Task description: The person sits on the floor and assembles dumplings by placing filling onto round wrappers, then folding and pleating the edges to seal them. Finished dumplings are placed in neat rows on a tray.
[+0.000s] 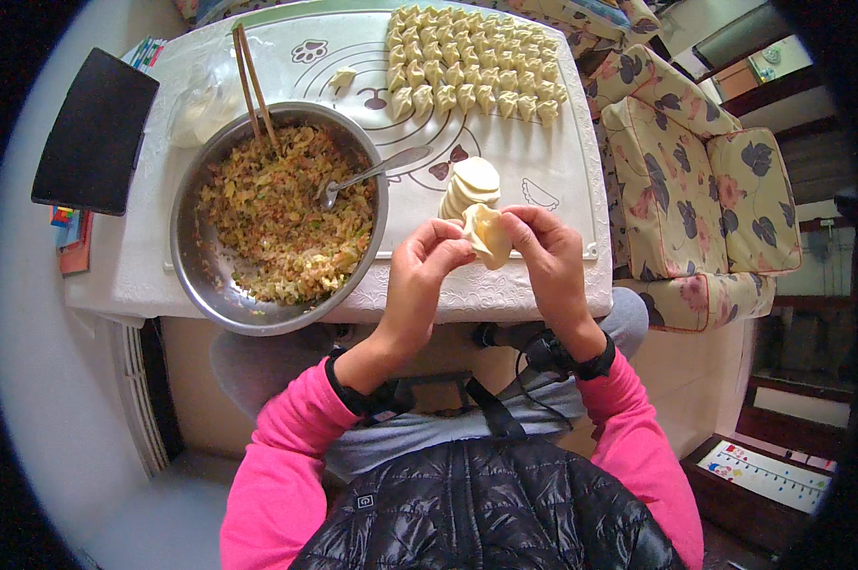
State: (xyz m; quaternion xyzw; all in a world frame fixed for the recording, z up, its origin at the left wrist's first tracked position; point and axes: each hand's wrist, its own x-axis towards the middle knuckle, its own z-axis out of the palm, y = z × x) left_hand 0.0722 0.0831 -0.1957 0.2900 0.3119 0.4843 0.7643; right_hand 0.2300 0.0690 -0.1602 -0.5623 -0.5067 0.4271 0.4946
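Note:
Between my left hand (429, 267) and my right hand (546, 246) is a partly folded dumpling (491, 239) of pale dough. Thumb and fingers of each hand pinch its edges, and its upper rim looks gathered. Any filling inside cannot be made out. Just beyond it lies a stack of round dough wrappers (474, 182), fanned toward me on the mat. To the left stands a large steel bowl (233, 320) of chopped filling (286, 214). A metal spoon (365, 178) and a pair of wooden chopsticks (251, 85) rest in it.
Rows of folded dumplings (475, 64) cover the printed mat's (557, 149) far right. A small dough piece (342, 77) lies left of them. Behind the bowl is a clear plastic bag (204, 107). A black panel (94, 132) stands at the left edge; a floral armchair (685, 192) is at right.

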